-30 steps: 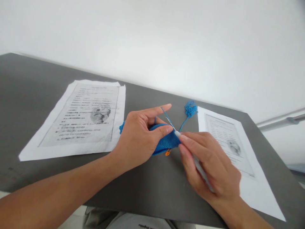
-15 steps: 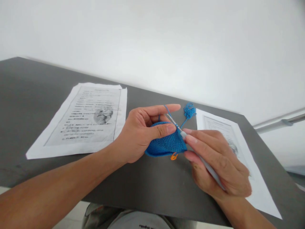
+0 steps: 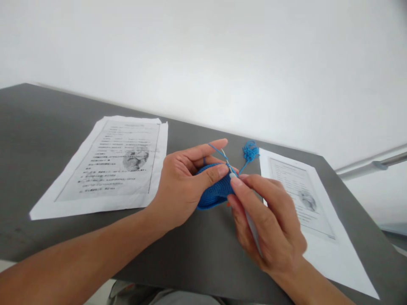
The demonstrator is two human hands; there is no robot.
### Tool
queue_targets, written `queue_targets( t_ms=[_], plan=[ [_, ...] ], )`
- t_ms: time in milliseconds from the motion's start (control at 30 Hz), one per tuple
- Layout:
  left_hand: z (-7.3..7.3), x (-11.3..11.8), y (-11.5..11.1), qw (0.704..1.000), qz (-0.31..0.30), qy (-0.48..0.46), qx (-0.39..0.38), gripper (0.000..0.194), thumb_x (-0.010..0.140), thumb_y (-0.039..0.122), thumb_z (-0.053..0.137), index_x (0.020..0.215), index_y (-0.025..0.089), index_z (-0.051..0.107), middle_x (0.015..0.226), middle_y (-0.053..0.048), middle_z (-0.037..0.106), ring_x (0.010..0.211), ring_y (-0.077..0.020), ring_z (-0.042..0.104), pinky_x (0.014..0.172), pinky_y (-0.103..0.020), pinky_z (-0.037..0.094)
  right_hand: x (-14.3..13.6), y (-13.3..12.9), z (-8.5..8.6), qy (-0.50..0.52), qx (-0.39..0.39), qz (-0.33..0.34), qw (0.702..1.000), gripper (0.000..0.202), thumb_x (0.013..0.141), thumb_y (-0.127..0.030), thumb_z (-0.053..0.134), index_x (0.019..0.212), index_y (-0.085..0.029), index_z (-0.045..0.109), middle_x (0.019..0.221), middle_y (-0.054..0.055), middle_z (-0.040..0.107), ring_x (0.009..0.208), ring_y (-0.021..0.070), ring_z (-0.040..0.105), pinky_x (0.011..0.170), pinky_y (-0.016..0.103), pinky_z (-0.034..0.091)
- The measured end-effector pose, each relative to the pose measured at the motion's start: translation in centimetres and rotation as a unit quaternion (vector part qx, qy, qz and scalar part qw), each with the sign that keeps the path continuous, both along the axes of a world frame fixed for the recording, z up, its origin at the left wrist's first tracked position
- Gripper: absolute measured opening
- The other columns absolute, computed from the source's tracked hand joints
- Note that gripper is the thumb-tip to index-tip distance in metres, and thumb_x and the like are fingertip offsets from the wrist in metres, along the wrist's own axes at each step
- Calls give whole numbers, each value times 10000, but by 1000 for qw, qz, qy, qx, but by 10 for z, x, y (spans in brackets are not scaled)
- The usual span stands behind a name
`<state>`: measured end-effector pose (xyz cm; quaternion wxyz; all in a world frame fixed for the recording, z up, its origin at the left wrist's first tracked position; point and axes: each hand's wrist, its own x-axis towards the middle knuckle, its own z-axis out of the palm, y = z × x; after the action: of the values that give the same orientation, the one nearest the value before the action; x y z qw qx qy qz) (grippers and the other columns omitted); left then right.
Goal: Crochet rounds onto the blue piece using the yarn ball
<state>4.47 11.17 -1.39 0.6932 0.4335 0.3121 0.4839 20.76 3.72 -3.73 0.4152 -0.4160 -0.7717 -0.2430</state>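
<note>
Between thumb and fingers, my left hand (image 3: 187,182) grips a round piece of blue crochet work (image 3: 214,194). Its index finger is stretched out with blue yarn looped over it. My right hand (image 3: 270,216) is closed around a crochet hook (image 3: 252,231) with a light grey handle. The hook's metal tip is at the top edge of the work, by the left thumb, with yarn against it. An orange stitch marker (image 3: 228,204) shows only in part behind the right fingers. A strand runs from the work to a small tangle of blue yarn (image 3: 250,151).
On the dark grey table (image 3: 190,254) lie two printed sheets, a creased left sheet (image 3: 63,186) and a right sheet (image 3: 343,254) partly behind my right forearm. A white wall (image 3: 203,63) rises behind the table. A metal rail (image 3: 381,165) is at the right.
My right hand has moved left with the hook, turning it more upright. My left hand has shifted slightly left with the crochet work. The orange marker is now mostly covered. The view has shifted slightly.
</note>
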Motion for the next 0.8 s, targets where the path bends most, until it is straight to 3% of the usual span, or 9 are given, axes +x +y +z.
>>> queue_targets(
  t_ms=[100, 200, 267, 367, 467, 567, 800],
  plan=[
    [3, -3, 2, 996, -49, -58, -51, 422, 707, 208, 998, 1115, 224, 888, 798, -10, 836, 744, -149, 753, 709, -235, 598, 6, 0, 1, -32, 30, 22, 999, 407, 908, -21, 790, 1301, -123, 756, 1196, 169, 816, 1102, 309, 788, 825, 433, 709],
    [6, -7, 3, 991, -89, -80, -68, 408, 685, 198, 1019, 1075, 233, 903, 761, 5, 806, 705, -123, 725, 685, -210, 571, 12, -3, 6, -41, 4, 69, 997, 381, 913, -23, 791, 1279, -124, 767, 1294, 149, 818, 1199, 313, 782, 870, 443, 726],
    [7, -9, 3, 988, -113, -78, -70, 403, 688, 219, 1023, 1073, 246, 908, 771, -5, 806, 708, -130, 725, 683, -219, 568, 16, -6, 9, -37, -33, 108, 993, 467, 937, -32, 771, 1390, -130, 717, 1405, 135, 774, 1238, 312, 776, 889, 464, 735],
    [8, -10, 4, 991, -105, -57, -55, 418, 679, 210, 1026, 1078, 245, 910, 768, -10, 805, 689, -131, 703, 665, -228, 563, 22, -7, 11, 6, -56, 109, 992, 635, 954, -59, 770, 1557, -158, 596, 1499, 152, 705, 1238, 325, 783, 921, 494, 735],
    [7, -10, 4, 996, -79, -37, -31, 440, 673, 183, 1019, 1095, 237, 907, 755, -5, 798, 670, -127, 679, 639, -226, 552, 25, -4, 10, 56, -38, 88, 994, 668, 919, -89, 832, 1547, -190, 626, 1405, 158, 769, 1135, 332, 815, 874, 472, 739],
    [5, -10, 5, 996, -85, -32, -20, 427, 685, 180, 1013, 1093, 245, 908, 758, -6, 798, 682, -126, 683, 637, -214, 548, 24, -3, 10, 79, -51, 112, 989, 670, 922, -45, 813, 1542, -222, 634, 1218, 124, 837, 1006, 297, 826, 754, 426, 728],
    [5, -19, 12, 984, -173, -25, -46, 356, 773, 205, 970, 1113, 287, 906, 818, -9, 808, 692, -113, 714, 666, -203, 584, 30, -1, 16, 63, -72, 164, 982, 650, 922, 13, 776, 1531, -160, 629, 1247, 153, 826, 1086, 294, 809, 793, 443, 731]
  ],
)
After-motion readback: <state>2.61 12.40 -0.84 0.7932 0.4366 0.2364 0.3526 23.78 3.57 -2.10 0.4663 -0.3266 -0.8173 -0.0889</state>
